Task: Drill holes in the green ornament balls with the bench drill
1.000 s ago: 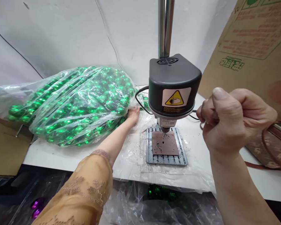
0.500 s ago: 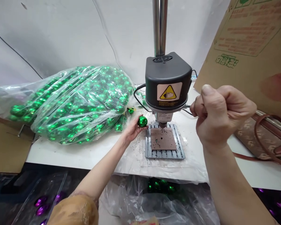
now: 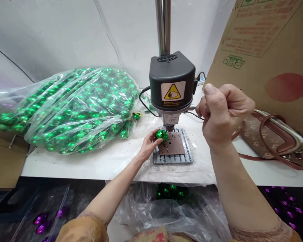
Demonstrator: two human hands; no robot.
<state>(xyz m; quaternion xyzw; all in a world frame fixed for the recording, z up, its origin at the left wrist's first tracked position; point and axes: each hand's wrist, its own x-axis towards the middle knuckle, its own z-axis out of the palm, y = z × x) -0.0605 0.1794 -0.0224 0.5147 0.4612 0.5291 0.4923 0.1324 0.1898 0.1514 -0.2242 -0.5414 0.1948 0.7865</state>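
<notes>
Two hands busy | left hand (image 3: pixel 148 147) pinches green ball (image 3: pixel 161 135) over the plate (image 3: pixel 173 158), at 9 o'clock of the drill (image 3: pixel 171 84) | right hand (image 3: pixel 222 114) makes a fist on the lever (image 3: pixel 192 107), at 3 o'clock of the drill

Support: we show a white table (image 3: pixel 78 166) | landmark: drill press (image 3: pixel 171 84), standing on a clear plastic sheet (image 3: pixel 176 174) | left of the press: we mark a bag of green baubles (image 3: pixel 65 107) | right of it: a brown handbag (image 3: pixel 262 134), strap looped
</notes>
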